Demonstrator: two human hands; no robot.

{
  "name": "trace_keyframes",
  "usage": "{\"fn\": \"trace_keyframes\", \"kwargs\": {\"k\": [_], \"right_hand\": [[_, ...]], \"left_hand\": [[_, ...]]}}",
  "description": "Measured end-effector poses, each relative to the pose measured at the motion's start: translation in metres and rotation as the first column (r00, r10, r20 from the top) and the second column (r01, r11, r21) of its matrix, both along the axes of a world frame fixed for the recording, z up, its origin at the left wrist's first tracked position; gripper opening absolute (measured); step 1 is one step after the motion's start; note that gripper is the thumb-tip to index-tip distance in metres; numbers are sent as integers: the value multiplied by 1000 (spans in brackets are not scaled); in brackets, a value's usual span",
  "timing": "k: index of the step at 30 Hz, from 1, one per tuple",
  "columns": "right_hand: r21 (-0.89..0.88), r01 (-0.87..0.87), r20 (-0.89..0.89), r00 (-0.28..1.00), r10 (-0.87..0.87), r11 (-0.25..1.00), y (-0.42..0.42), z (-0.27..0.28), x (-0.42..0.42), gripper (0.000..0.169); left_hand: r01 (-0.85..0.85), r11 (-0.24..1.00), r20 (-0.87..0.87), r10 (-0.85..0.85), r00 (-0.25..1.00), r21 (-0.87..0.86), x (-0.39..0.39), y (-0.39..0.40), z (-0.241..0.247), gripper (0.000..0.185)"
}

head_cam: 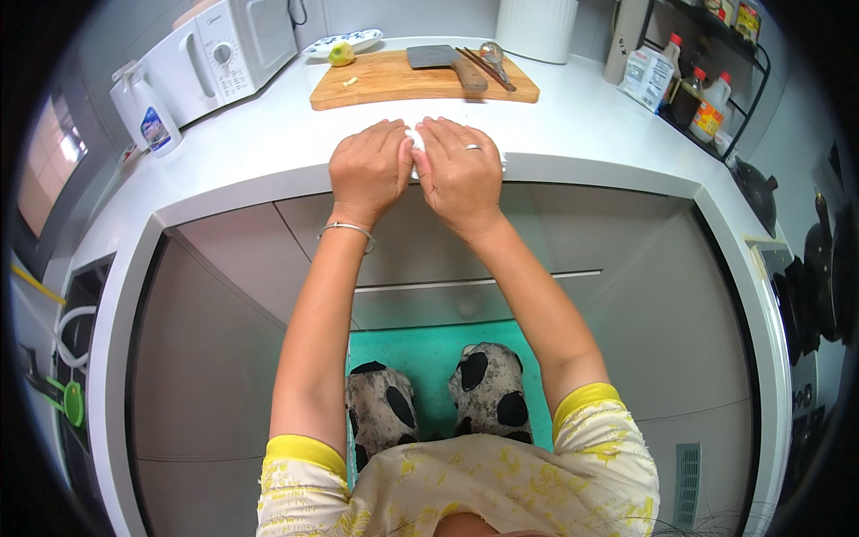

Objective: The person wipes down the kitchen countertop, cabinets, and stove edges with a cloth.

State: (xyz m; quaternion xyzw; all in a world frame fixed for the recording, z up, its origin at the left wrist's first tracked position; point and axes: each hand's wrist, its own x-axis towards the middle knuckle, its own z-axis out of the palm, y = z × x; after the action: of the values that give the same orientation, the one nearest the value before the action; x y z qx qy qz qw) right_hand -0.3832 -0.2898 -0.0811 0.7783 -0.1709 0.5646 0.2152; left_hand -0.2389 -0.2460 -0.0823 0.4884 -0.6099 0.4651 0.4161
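Observation:
A white cloth or paper towel point(416, 139) is bunched under both my hands at the front edge of the white countertop point(262, 134). My left hand point(369, 164) grips its left side, thumb turned inward. My right hand point(463, 161), with a ring on one finger, covers the right side. The two thumbs almost meet, and most of the white material is hidden beneath the palms. Just beyond my hands lies a wooden cutting board point(376, 80). On it are a cleaver point(433, 57), chopsticks point(480, 67), a metal spoon point(493, 55), and a yellowish-green fruit or vegetable point(341, 55).
A microwave point(201, 60) and a spray bottle point(151, 114) stand at the left. Behind the board is a patterned plate point(343, 41) beside a white canister point(537, 30). A black rack point(755, 101) with several bottles stands right, near a stove point(772, 262) and hanging pans point(819, 268).

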Motion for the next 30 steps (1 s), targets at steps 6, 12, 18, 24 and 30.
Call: {"fn": "trace_keyframes", "kwargs": {"k": [6,12,18,24,30], "right_hand": [[-99,-24,-163,987,7,995,-16,8,-26,36],[-143,37,-165,984,-61,989,-39,9,-75,34],[-86,87,-195,975,-102,993,-61,12,-130,33],[-87,178,-84,979,-186,980,-74,5,-160,26],[-65,153,65,987,-149,986,-58,-4,-109,22]], "left_hand": [[-10,999,43,8,999,41,3,7,3,16],[-21,997,49,18,999,68,-1,9,7,19],[-17,999,49,15,999,33,0,9,6,17],[-11,1000,40,10,999,10,-1,5,4,15],[-57,998,-15,57,998,18,-9,6,4,19]]}}
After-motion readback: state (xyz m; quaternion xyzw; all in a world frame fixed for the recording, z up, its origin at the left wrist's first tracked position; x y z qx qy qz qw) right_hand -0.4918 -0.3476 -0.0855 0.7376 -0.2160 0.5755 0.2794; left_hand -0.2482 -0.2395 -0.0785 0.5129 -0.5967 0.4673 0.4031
